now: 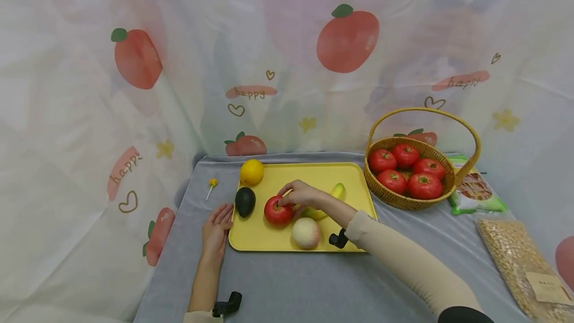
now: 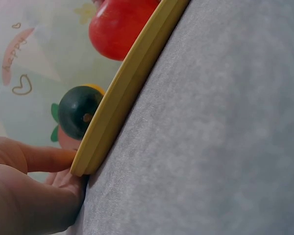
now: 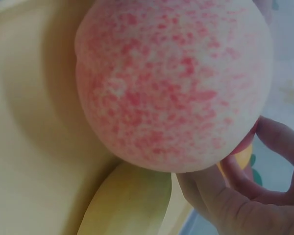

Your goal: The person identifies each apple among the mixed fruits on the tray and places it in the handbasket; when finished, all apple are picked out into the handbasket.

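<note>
In the head view, my right hand (image 1: 305, 195) reaches over the yellow tray (image 1: 343, 176) and grips a red tomato (image 1: 274, 214) from its upper right side. A pale peach (image 1: 306, 233) lies just in front. Speckled pink, this peach (image 3: 176, 88) hides most of the tomato in the right wrist view. Partly under my right wrist is a yellow banana (image 1: 339, 191). My left hand (image 1: 216, 231) holds the tray's left edge. In the left wrist view its thumb (image 2: 51, 157) touches the tray's rim, other fingers low at the edge. A dark avocado (image 1: 245, 202) lies near it.
A yellow lemon (image 1: 251, 172) sits at the tray's back left corner. Left of the tray lies a yellow lollipop (image 1: 213, 183). At the back right stands a wicker basket (image 1: 381, 191) of several tomatoes, beside a green-white packet (image 1: 477, 191) and a bag of beige grains (image 1: 515, 253).
</note>
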The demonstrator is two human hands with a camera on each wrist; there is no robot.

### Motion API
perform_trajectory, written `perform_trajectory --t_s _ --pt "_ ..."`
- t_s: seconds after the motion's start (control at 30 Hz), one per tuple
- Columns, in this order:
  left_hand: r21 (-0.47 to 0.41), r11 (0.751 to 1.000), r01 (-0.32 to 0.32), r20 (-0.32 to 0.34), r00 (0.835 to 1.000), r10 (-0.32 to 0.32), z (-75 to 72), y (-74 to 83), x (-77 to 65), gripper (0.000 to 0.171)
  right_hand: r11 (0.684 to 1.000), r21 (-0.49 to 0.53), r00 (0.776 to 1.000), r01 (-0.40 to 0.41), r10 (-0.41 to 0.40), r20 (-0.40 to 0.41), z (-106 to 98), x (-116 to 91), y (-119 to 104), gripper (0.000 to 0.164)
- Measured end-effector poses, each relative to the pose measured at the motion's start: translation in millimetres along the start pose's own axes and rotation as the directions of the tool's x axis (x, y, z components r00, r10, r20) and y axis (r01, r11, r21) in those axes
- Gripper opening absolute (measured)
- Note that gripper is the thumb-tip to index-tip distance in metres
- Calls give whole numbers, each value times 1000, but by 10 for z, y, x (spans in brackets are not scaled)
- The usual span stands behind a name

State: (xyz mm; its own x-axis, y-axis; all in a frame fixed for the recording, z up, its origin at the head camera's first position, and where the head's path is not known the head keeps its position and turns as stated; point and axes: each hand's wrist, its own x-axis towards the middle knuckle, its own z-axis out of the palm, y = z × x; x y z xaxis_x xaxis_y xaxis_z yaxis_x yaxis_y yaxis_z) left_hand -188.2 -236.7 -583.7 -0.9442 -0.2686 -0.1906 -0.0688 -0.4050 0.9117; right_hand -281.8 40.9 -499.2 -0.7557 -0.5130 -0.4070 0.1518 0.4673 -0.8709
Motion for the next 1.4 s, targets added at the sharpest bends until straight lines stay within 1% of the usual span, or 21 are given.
perform_trajectory --t_s 0.2,0.43,0.8,0.9,1.03,1.23,1.3,1.4 --pt "11 1000 -4 -7 1000 4 -6 1 1 67 1000 -2 1000 5 -5 -11 19 -17 -18 39" --pt "11 1000 0 -8 1000 1 -8 -10 5 67 999 4 999 45 -45 -13 13 -86 -93 39" --pt "8 1000 -12 -2 1000 12 -2 -6 1 70 998 22 998 59 -58 -36 -93 -191 -147 39" --pt "19 1000 -11 -2 1000 11 -3 -7 0 70 997 22 997 68 -67 -36 -125 -230 -156 40" --pt "13 1000 -14 -2 1000 14 -6 0 -15 69 996 29 996 88 -87 -31 -166 -289 -185 41" --pt "51 998 -43 8 999 42 21 8 -32 68 993 62 994 101 -98 -47 -261 -357 -191 40" --pt "59 997 -44 -3 999 44 34 3 -35 68 992 74 994 101 -97 -53 -294 -387 -194 39" --pt "101 994 -48 -26 998 51 53 5 -34 67 992 79 994 98 -93 -61 -344 -450 -218 39"
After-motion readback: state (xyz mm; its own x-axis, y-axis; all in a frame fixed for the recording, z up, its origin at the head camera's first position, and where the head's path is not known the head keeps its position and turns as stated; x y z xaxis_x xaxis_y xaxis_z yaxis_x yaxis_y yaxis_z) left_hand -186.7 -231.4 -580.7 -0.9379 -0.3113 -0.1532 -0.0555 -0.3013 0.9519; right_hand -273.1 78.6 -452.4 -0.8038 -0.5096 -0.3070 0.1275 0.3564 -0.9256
